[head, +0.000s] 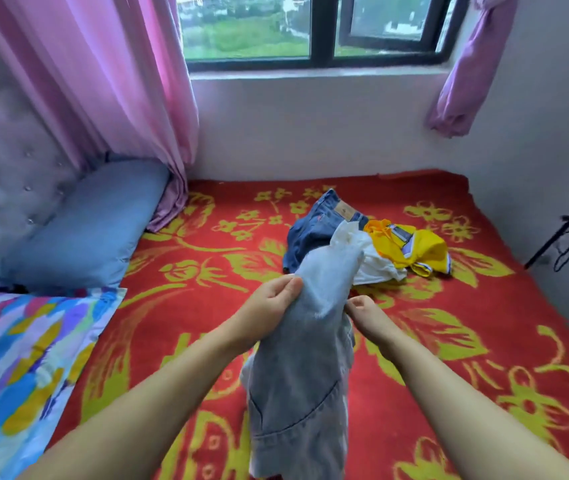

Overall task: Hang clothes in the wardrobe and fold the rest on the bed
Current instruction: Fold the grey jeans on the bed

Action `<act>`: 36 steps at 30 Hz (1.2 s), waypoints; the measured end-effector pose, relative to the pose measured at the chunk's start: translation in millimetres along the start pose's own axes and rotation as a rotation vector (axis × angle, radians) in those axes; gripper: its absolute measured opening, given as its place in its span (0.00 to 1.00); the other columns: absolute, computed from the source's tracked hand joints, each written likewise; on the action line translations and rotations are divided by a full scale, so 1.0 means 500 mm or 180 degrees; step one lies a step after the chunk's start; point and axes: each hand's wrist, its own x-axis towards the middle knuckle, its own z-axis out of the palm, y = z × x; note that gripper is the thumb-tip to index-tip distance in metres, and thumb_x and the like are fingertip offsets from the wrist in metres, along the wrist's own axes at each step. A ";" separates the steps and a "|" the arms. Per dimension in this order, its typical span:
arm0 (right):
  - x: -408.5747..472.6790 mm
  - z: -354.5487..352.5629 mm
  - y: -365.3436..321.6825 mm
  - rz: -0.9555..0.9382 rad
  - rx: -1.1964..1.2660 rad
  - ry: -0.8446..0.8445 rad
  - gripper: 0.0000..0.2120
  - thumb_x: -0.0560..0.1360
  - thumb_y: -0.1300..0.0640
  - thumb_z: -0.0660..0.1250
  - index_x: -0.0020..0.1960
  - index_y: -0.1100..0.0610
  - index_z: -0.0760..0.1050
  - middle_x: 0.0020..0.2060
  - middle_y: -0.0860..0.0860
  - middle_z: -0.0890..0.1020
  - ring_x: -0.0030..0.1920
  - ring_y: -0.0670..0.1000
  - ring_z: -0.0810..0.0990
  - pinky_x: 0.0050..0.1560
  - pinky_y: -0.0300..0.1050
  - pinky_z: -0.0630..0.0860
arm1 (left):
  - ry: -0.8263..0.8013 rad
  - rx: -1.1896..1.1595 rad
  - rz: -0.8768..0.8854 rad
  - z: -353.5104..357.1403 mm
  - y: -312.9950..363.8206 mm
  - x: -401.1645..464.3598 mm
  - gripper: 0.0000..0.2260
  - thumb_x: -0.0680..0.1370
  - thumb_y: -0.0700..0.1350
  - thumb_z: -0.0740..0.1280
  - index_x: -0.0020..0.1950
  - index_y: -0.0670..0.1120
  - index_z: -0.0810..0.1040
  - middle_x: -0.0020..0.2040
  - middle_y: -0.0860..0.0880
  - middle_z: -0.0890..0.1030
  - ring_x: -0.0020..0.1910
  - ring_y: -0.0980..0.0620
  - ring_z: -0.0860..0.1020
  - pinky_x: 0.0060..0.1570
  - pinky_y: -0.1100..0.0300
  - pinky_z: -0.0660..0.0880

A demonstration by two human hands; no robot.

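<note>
I see both hands gripping the pale denim garment (305,341) held up over the bed (179,341), left hand (272,299) pinching one edge, right hand (362,308) the other, probably spreading it to fold, pile of clothes (362,244) waiting behind.

Two bare hands: the left hand (272,299) and the right hand (362,308), each pinching the one pale-blue denim garment (303,358) that hangs between their fingers. Just beyond the fingertips lie three more pieces of clothing: one dark-blue pair of jeans with a tan leather patch (314,230), one crumpled white cloth garment (376,261), one bright yellow top with striped trim (411,245). Left of the fingers, two pillows: one plain blue pillow (82,230), one multicoloured brush-stroke pillow (23,362). Two pink curtains (109,74).
</note>
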 end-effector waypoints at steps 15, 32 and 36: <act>-0.191 -0.164 -0.478 -0.0684 0.2606 -0.0132 0.06 0.81 0.59 0.60 0.45 0.53 0.69 0.38 0.48 0.74 0.33 0.45 0.77 0.37 0.40 0.74 | 0.0649 -0.0903 -0.0451 -0.117 0.187 0.021 0.14 0.83 0.43 0.56 0.41 0.43 0.74 0.27 0.51 0.69 0.22 0.57 0.66 0.24 0.65 0.72; -0.261 -0.146 -0.580 -0.2039 0.0768 0.0017 0.06 0.79 0.58 0.63 0.45 0.54 0.79 0.49 0.56 0.83 0.48 0.53 0.82 0.53 0.48 0.80 | 0.1597 0.0044 0.1013 -0.143 0.412 0.016 0.09 0.79 0.36 0.60 0.52 0.36 0.78 0.47 0.39 0.81 0.45 0.46 0.78 0.47 0.51 0.76; -0.234 -0.198 -0.508 -0.2889 0.0101 0.0307 0.17 0.76 0.58 0.67 0.65 0.53 0.75 0.61 0.50 0.79 0.59 0.45 0.78 0.62 0.39 0.73 | 0.1960 -0.0445 0.0929 -0.158 0.462 0.036 0.08 0.80 0.43 0.60 0.49 0.45 0.78 0.45 0.44 0.82 0.46 0.45 0.81 0.49 0.50 0.78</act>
